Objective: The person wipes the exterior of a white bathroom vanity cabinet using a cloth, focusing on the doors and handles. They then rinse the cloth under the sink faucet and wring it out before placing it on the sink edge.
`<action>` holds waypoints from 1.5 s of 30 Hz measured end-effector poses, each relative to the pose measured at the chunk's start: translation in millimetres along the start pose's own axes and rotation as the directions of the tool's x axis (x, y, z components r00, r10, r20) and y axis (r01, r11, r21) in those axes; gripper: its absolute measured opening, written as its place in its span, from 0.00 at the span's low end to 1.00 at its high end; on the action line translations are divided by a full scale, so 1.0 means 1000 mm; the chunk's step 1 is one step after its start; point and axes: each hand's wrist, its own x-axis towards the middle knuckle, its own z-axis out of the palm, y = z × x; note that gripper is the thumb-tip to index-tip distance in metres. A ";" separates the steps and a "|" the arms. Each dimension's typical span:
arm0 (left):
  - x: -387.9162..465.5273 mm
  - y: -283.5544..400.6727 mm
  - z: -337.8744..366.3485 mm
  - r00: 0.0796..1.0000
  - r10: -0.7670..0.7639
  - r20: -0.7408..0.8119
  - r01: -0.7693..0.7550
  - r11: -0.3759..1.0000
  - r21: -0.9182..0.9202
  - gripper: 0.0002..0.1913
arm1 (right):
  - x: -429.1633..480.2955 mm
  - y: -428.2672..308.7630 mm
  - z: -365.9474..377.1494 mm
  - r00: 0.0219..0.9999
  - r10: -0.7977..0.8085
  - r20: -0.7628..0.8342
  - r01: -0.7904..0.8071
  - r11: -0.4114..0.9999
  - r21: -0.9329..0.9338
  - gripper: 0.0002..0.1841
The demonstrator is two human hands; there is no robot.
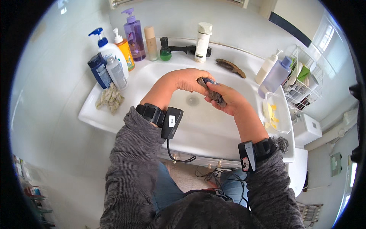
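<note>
A bunched dark grey cloth [213,93] is gripped by both of my hands over the white washbasin [200,134]. My left hand [197,80] bends over its upper end, with the fingers curled around it. Lower down, my right hand [227,98] closes on the same cloth, thumb on top. Parts of the cloth are hidden inside the hands. Beneath them the basin's drain [192,100] shows. Each wrist carries a black strapped device.
Pump bottles, including a purple one [135,40], crowd the back left beside a crumpled beige cloth [110,98]. A black comb [186,50], a white bottle [202,43] and a brown comb [231,67] line the rear ledge. A clear plastic tray [281,114] with yellow pieces sits right, near a wire basket [314,86].
</note>
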 end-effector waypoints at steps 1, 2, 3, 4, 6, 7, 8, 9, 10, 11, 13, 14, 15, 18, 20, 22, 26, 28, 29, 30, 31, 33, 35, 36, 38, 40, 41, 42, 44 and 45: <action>-0.001 -0.004 0.000 0.999 -0.047 0.021 0.048 0.998 -0.046 0.30 | -0.002 -0.001 -0.001 0.999 0.029 0.022 -0.029 1.000 -0.008 0.24; -0.001 -0.007 0.000 0.997 -0.057 0.054 0.061 0.996 -0.065 0.29 | -0.003 -0.001 -0.001 0.997 0.058 0.043 -0.057 0.998 -0.013 0.24; -0.001 -0.010 0.000 0.997 -0.067 0.043 0.071 0.993 -0.093 0.29 | -0.003 -0.002 -0.002 0.998 0.052 0.026 -0.052 0.999 0.012 0.23; -0.001 -0.013 0.000 0.997 -0.071 0.033 0.075 0.989 -0.125 0.29 | -0.003 -0.001 -0.002 0.999 0.042 0.013 -0.043 0.998 0.039 0.23; 0.001 -0.020 0.001 0.997 -0.072 -0.002 0.070 0.974 -0.217 0.29 | -0.001 0.001 -0.004 1.000 -0.019 -0.019 0.020 0.997 0.070 0.22; 0.002 -0.023 0.001 0.997 -0.069 -0.026 0.059 0.958 -0.280 0.29 | 0.001 0.003 -0.005 0.997 -0.067 -0.038 0.070 0.995 0.072 0.22; 0.003 -0.025 0.001 0.995 -0.084 -0.056 0.061 0.939 -0.338 0.29 | 0.003 0.006 -0.006 0.992 -0.112 -0.053 0.116 0.991 0.072 0.22; 0.004 -0.028 0.002 0.993 -0.110 -0.033 0.093 0.937 -0.337 0.28 | 0.006 0.008 -0.008 0.989 -0.135 -0.058 0.139 0.988 0.070 0.21; 0.006 -0.030 0.003 0.988 -0.153 -0.017 0.139 0.933 -0.333 0.27 | 0.009 0.010 -0.010 0.986 -0.155 -0.056 0.159 0.985 0.065 0.21; 0.007 -0.032 0.003 0.980 -0.201 0.002 0.191 0.923 -0.334 0.26 | 0.011 0.012 -0.012 0.983 -0.174 -0.056 0.178 0.982 0.064 0.20; 0.009 -0.033 0.005 0.969 -0.246 -0.003 0.237 0.937 -0.255 0.26 | 0.016 0.014 -0.016 0.986 -0.134 -0.103 0.133 0.991 -0.016 0.21; 0.011 -0.033 0.006 0.958 -0.288 0.003 0.281 0.934 -0.219 0.25 | 0.017 0.015 -0.018 0.982 -0.104 -0.155 0.096 0.994 -0.058 0.21; 0.011 -0.033 0.007 0.963 -0.268 -0.016 0.256 0.936 -0.240 0.26 | 0.018 0.015 -0.019 0.979 -0.102 -0.176 0.085 0.991 -0.102 0.22; 0.012 -0.029 0.009 0.974 -0.220 -0.052 0.196 0.936 -0.293 0.27 | 0.020 0.016 -0.018 0.944 -0.139 -0.298 0.069 0.970 -0.233 0.26; 0.011 -0.027 0.011 0.986 -0.156 -0.054 0.130 0.935 -0.329 0.27 | 0.018 0.015 -0.015 0.908 -0.241 -0.343 0.131 0.941 -0.313 0.29; 0.011 -0.025 0.012 0.993 -0.110 -0.031 0.095 0.948 -0.304 0.26 | 0.016 0.014 -0.011 0.912 -0.221 -0.345 0.159 0.967 -0.199 0.28; 0.013 -0.024 0.014 0.994 -0.084 -0.068 0.049 0.911 -0.410 0.24 | 0.012 0.012 -0.004 0.945 -0.140 -0.296 0.170 0.982 0.077 0.36; 0.015 -0.025 0.014 0.987 -0.113 -0.111 0.052 0.894 -0.445 0.22 | 0.010 0.011 -0.001 0.950 -0.169 -0.262 0.187 0.981 0.047 0.37; 0.016 -0.026 0.014 0.985 -0.121 -0.124 0.050 0.884 -0.465 0.21 | 0.010 0.011 -0.001 0.951 -0.192 -0.242 0.205 0.978 0.028 0.37; 0.017 -0.027 0.015 0.981 -0.127 -0.148 0.048 0.893 -0.446 0.21 | 0.010 0.011 0.000 0.951 -0.200 -0.238 0.205 0.979 -0.004 0.37; 0.018 -0.028 0.015 0.977 -0.130 -0.167 0.047 0.903 -0.428 0.20 | 0.010 0.011 0.001 0.949 -0.211 -0.234 0.208 0.977 -0.040 0.36; 0.022 -0.030 0.018 0.953 -0.146 -0.266 0.016 0.901 -0.434 0.19 | 0.010 0.010 0.001 0.944 -0.212 -0.254 0.207 0.977 -0.047 0.35; 0.027 -0.031 0.022 0.894 -0.187 -0.407 -0.038 0.874 -0.485 0.18 | 0.010 0.009 0.001 0.936 -0.187 -0.297 0.199 0.980 0.010 0.32; 0.029 -0.032 0.024 0.854 -0.214 -0.475 -0.085 0.843 -0.532 0.17 | 0.010 0.009 0.001 0.940 -0.177 -0.291 0.182 0.983 -0.011 0.32; 0.031 -0.033 0.024 0.772 -0.287 -0.567 -0.175 0.762 -0.623 0.16 | 0.009 0.009 0.001 0.947 -0.164 -0.276 0.153 0.986 -0.061 0.30; 0.031 -0.033 0.022 0.728 -0.327 -0.602 -0.200 0.739 -0.643 0.16 | 0.008 0.009 0.001 0.961 -0.148 -0.234 0.132 0.988 -0.083 0.26; 0.030 -0.032 0.020 0.708 -0.350 -0.613 -0.212 0.723 -0.657 0.16 | 0.008 0.008 0.001 0.968 -0.153 -0.198 0.134 0.986 -0.102 0.24; 0.029 -0.031 0.017 0.688 -0.315 -0.654 -0.192 0.790 -0.582 0.16 | 0.008 0.008 0.001 0.971 -0.151 -0.183 0.136 0.986 -0.094 0.24; 0.025 -0.026 0.011 0.693 -0.243 -0.679 -0.351 0.709 -0.612 0.17 | 0.008 0.006 0.002 0.979 -0.147 -0.142 0.136 0.987 -0.083 0.25; 0.024 -0.023 0.009 0.689 -0.232 -0.687 -0.406 0.662 -0.630 0.17 | 0.008 0.005 0.002 0.981 -0.165 -0.099 0.169 0.985 0.041 0.24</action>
